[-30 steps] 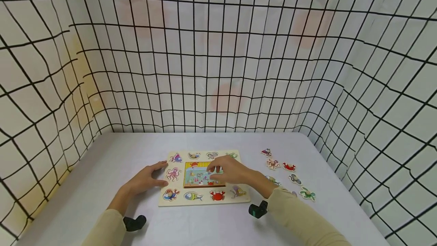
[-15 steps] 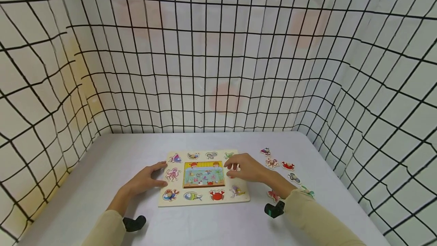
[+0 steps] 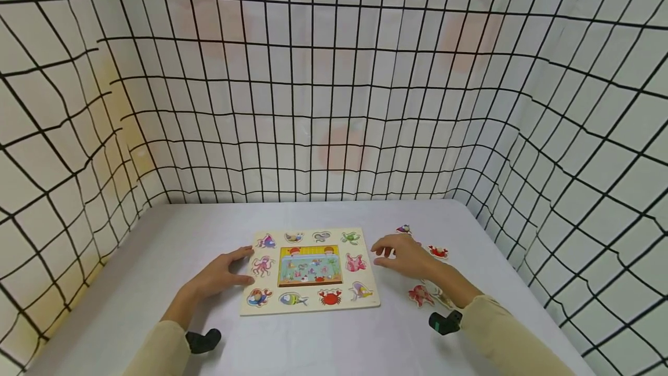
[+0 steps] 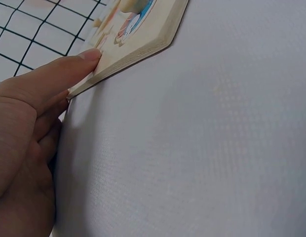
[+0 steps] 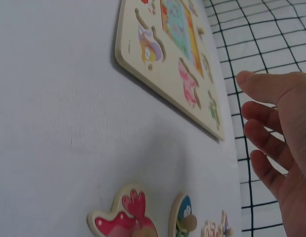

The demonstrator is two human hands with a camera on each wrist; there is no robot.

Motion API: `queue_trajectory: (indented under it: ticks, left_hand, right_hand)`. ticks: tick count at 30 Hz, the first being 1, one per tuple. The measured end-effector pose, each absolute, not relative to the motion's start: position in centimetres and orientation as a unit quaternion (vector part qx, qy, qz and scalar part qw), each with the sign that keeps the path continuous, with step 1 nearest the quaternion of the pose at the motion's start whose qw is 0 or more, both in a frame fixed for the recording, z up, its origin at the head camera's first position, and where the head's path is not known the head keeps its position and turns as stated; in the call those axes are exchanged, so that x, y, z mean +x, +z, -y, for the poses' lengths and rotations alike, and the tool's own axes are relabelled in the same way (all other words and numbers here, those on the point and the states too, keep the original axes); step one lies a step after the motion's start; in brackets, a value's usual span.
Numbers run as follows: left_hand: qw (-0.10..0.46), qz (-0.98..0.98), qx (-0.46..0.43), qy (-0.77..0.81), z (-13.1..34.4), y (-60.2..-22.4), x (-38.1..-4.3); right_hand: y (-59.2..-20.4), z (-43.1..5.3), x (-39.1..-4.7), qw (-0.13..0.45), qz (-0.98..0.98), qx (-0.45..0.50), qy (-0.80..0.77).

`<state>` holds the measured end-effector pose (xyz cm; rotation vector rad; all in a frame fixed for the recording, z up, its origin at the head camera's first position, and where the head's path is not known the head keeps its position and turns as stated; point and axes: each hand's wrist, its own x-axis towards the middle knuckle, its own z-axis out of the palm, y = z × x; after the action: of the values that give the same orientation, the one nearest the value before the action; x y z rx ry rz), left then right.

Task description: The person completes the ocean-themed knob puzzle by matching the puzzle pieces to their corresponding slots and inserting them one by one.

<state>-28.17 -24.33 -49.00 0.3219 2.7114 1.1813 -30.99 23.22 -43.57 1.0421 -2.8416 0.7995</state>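
Note:
A light wooden peg-puzzle board [image 3: 270,283] with sea-animal shapes around an aquarium picture [image 3: 310,266] lies flat on the table. My left hand [image 3: 216,274] rests at the board's left edge. In the left wrist view the thumb [image 4: 69,71] touches the board's rim. My right hand [image 3: 404,255] is just right of the board above the table, fingers loosely bent and holding nothing. Beneath and around it lie loose pieces: a red fish piece [image 3: 420,295], a red crab piece [image 3: 438,252] and a small dark-topped piece [image 3: 403,229]. The right forearm hides others.
The white table [image 3: 323,341] is enclosed at the back and sides by white walls with a black grid [image 3: 334,132]. In the right wrist view, a blue piece with a wooden knob [image 5: 180,217] stands near the red fish piece.
My right hand has moved right, from above the aquarium picture to off the board's right edge, uncovering the pink shape there. The left hand stays at the board's left edge.

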Motion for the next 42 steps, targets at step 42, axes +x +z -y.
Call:
queue_trajectory:
  ticks: [42]
  left_hand:
    - [0.083, -0.908, 0.109, 0.397, 24.2, -48.6, -28.2]
  right_hand:
    - [-49.2, -31.6, -29.9, 0.065, 0.932, 0.261, 0.243]
